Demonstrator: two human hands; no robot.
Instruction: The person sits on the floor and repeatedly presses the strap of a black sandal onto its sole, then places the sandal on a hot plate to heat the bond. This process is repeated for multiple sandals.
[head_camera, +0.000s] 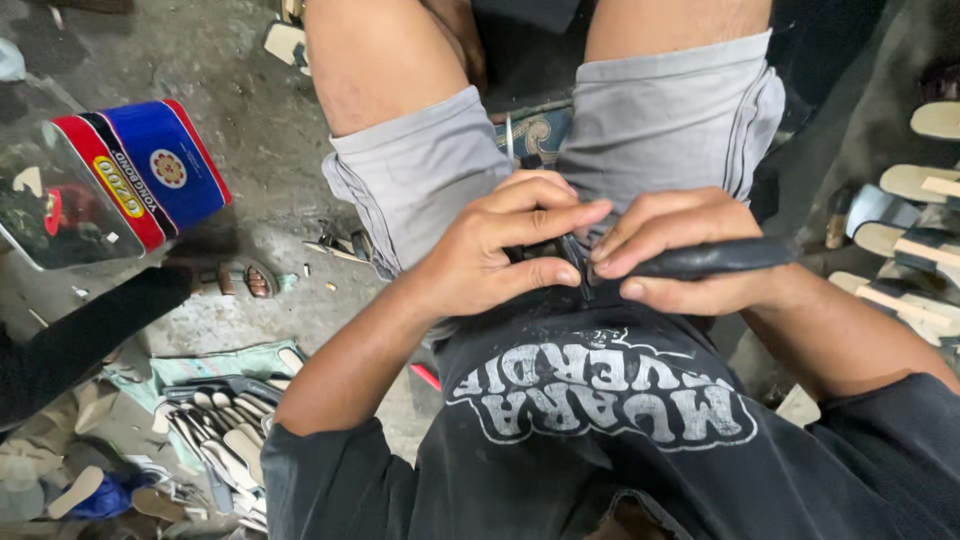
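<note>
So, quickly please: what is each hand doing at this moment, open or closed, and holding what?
Left hand: closed, fingers pinching a small dark piece at the lap.
Right hand: closed around a black curved strap-like piece.

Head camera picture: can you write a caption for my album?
Seated in grey shorts, a person's left hand and right hand pinch a black strap on the lap.

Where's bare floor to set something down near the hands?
One free patch: the grey concrete floor between the red-and-blue tin can and the left knee. Below it, the stack of pale sole pieces crowds the floor; more soles crowd the right edge. Both hands, left and right, pinch a black strap.
</note>
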